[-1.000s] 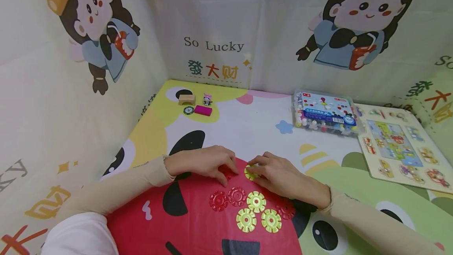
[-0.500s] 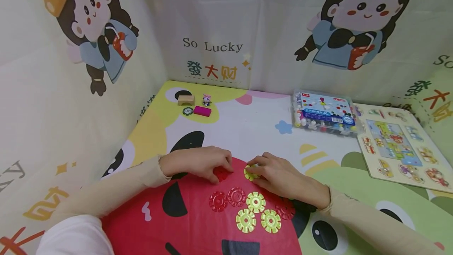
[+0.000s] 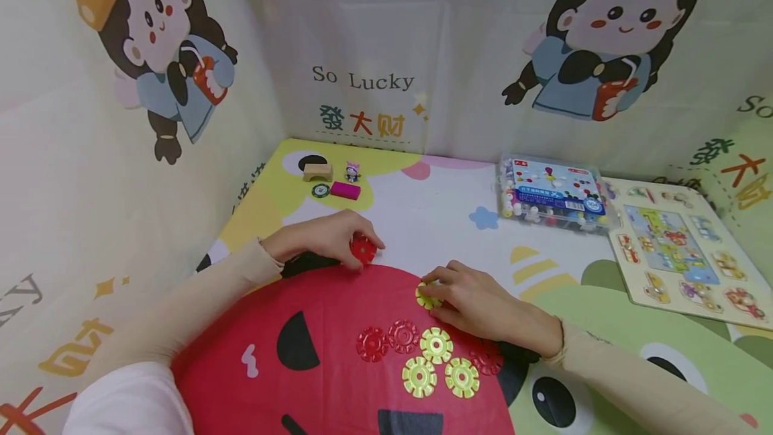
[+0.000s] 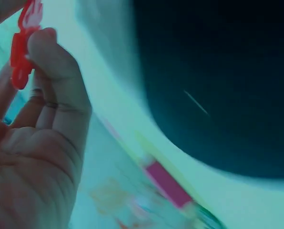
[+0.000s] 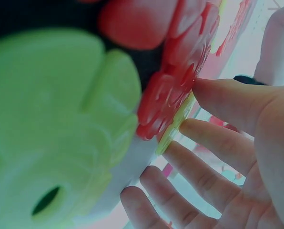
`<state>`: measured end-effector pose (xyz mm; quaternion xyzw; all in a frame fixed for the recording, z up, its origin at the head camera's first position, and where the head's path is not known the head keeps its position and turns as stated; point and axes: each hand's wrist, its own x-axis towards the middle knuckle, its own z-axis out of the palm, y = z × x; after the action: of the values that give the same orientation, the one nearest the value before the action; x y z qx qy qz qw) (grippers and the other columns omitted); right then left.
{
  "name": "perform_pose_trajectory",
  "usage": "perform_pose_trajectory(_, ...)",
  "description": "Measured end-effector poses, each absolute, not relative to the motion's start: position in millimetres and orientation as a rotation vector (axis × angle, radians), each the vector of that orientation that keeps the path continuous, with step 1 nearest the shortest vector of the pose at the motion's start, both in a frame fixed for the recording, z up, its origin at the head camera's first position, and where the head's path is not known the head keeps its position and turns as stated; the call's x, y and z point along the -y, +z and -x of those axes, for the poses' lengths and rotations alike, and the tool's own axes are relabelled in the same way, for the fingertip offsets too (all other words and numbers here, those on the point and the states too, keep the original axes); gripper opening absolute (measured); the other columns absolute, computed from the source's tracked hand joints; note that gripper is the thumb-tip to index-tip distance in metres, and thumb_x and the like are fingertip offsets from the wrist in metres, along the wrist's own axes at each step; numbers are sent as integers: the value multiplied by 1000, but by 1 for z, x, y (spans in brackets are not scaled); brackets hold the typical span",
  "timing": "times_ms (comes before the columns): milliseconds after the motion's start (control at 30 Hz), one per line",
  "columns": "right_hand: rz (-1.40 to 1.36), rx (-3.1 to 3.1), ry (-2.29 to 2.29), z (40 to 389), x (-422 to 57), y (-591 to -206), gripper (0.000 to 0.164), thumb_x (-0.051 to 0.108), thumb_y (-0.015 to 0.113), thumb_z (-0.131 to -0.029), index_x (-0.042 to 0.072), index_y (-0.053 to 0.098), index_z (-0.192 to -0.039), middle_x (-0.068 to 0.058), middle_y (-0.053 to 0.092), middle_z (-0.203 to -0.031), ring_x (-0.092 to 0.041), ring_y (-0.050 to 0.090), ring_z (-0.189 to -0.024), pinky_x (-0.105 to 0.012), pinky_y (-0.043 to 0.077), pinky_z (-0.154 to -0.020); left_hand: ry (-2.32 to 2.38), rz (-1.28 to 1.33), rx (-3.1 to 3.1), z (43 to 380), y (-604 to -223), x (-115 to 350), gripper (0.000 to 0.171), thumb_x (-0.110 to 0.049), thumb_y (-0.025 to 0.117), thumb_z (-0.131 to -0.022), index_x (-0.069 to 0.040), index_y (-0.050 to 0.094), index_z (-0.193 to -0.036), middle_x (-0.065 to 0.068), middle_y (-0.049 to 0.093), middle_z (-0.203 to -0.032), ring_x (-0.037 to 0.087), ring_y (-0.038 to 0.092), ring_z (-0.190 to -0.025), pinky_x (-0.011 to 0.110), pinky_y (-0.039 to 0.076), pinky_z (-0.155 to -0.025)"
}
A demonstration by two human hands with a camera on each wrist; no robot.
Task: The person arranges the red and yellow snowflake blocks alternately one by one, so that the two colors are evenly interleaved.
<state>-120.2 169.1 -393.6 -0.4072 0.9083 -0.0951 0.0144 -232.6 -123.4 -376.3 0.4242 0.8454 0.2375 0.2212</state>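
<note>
My left hand [image 3: 335,232] pinches a red flower-notched plastic disc [image 3: 364,248] between thumb and fingers, raised at the far edge of the red printed patch. In the left wrist view the same red disc [image 4: 22,57] stands edge-on at the fingertips. My right hand [image 3: 474,294] pinches a yellow notched disc [image 3: 426,295] near the table surface; its fingers partly cover it. In front lie two red discs [image 3: 372,344] side by side and three yellow discs [image 3: 419,376] in a cluster. Another red disc [image 3: 486,356] lies under the right wrist, partly hidden.
A clear case of small coloured parts [image 3: 552,193] and a wooden picture board [image 3: 688,247] lie at the back right. At the back left are a wooden arch block [image 3: 317,172], a magenta block [image 3: 345,190], a round token [image 3: 321,190] and a small figurine [image 3: 353,171].
My left hand has lifted the red disc and carried it away from me and leftward, off the spot beside the right hand. The right hand and the discs lying on the table stay put.
</note>
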Motion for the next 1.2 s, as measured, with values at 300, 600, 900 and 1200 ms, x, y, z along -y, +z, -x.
perform_pose_trajectory(300, 1255, -2807, -317, 120, -168, -392, 39, 39, 71, -82, 28, 67, -118, 6, 63, -120, -8, 54, -103, -25, 53, -78, 750, -930, -2459, 278, -391, 161, 54, -22, 82, -72, -18, 65, -123, 4, 59, -123, 20, 52, -107, 28, 53, -78)
perform_pose_trajectory(600, 1234, -2806, -332, 126, -165, -389, 43, 38, 75, -78, 25, 67, -119, 7, 65, -115, -7, 56, -100, -23, 53, -76, 726, -999, -2501, 280, -391, 167, 51, -22, 81, -73, -15, 65, -121, 3, 60, -118, 19, 55, -97, 29, 51, -76)
perform_pose_trajectory(900, 1155, -2692, -403, 135, -160, -379, 49, 35, 77, -76, 16, 67, -120, 0, 63, -108, -9, 56, -95, -25, 53, -75, 717, -1011, -2537, 281, -396, 169, 46, -24, 82, -73, -16, 69, -116, 1, 61, -110, 17, 55, -93, 27, 51, -75)
perform_pose_trajectory(1200, 1052, -2664, -480, 143, -155, -377, 41, 35, 81, -73, 20, 70, -109, 4, 59, -103, -7, 56, -88, -20, 49, -69, 702, -995, -2558, 280, -394, 171, 45, -24, 82, -73, -17, 70, -115, 0, 61, -111, 17, 55, -94, 26, 51, -74)
